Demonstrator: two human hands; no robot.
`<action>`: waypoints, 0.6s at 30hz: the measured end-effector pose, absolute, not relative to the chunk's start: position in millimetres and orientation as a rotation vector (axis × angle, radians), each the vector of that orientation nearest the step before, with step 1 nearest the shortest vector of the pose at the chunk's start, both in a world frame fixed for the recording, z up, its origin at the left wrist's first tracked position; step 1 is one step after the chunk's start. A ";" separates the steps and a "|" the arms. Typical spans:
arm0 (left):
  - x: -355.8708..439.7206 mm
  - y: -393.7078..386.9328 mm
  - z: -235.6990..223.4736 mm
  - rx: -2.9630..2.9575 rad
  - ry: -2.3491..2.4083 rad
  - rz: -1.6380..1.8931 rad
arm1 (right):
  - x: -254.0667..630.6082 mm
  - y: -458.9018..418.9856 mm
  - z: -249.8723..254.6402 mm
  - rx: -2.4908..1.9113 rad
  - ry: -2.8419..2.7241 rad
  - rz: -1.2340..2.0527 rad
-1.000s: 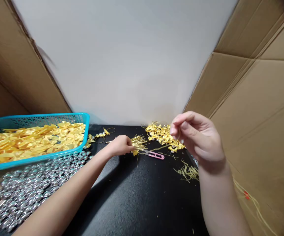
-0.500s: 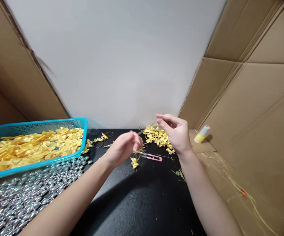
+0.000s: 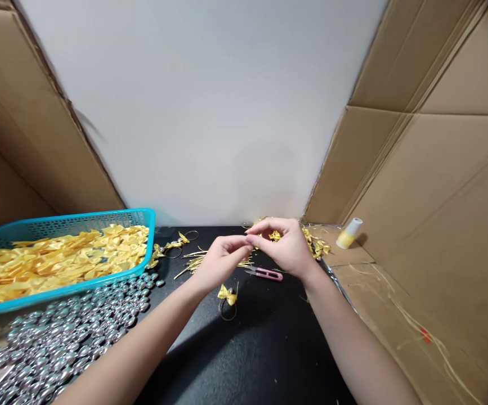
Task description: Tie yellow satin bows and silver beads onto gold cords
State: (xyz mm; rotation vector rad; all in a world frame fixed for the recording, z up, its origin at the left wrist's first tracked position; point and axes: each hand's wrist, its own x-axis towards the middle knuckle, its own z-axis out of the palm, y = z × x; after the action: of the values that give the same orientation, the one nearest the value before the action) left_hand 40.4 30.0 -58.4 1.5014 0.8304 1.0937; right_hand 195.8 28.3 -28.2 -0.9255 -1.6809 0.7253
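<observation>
My left hand (image 3: 222,260) and my right hand (image 3: 283,244) meet at the fingertips above the black table. Both are closed in a pinch, and whatever is between the fingers is too thin or hidden to make out. Below my left hand is a yellow satin bow (image 3: 228,295) with a silver bead and a thin gold loop; I cannot tell whether it lies on the table or hangs. Pink-handled thread snips (image 3: 269,274) lie under my right hand. Gold cord pieces (image 3: 193,263) lie behind my left hand, and finished bows (image 3: 318,247) are partly hidden behind my right.
On the left stands a turquoise basket (image 3: 153,239) of yellow bows (image 3: 70,256). Many silver beads (image 3: 79,332) spread in front of it. A few looped bows (image 3: 176,244) lie beside the basket. A thread spool (image 3: 349,233) stands at right, near cardboard walls (image 3: 438,185).
My hands have come together, the right moving left and down, the left slightly down. The bow with its loop has shifted down, and its loop now shows below the bow instead of above.
</observation>
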 end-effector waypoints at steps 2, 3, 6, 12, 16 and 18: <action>40.2 27.9 -57.0 1.522 0.770 1.030 | 195.1 31.2 -31.7 -0.947 -1.635 0.776; 40.0 27.8 -57.4 1.495 0.745 1.017 | 195.1 33.1 -33.5 -0.952 -1.614 0.831; 39.5 30.9 -61.5 1.394 0.720 1.030 | 196.6 39.5 -37.4 -0.939 -1.586 1.043; 39.6 36.1 -63.3 1.259 0.724 1.125 | 202.6 43.8 -35.0 -0.948 -1.754 0.934; 40.5 34.6 -60.2 1.208 0.737 1.173 | 199.5 39.9 -34.5 -0.981 -1.899 0.550; 41.3 34.1 -60.5 1.168 0.755 1.195 | 195.8 39.2 -36.9 -0.987 -1.892 0.419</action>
State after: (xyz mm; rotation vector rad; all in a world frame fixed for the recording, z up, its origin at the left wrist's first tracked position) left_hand 41.3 34.1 -60.5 1.1680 0.7550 1.1945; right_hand 195.8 39.2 -36.9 -0.9873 -1.8922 0.4190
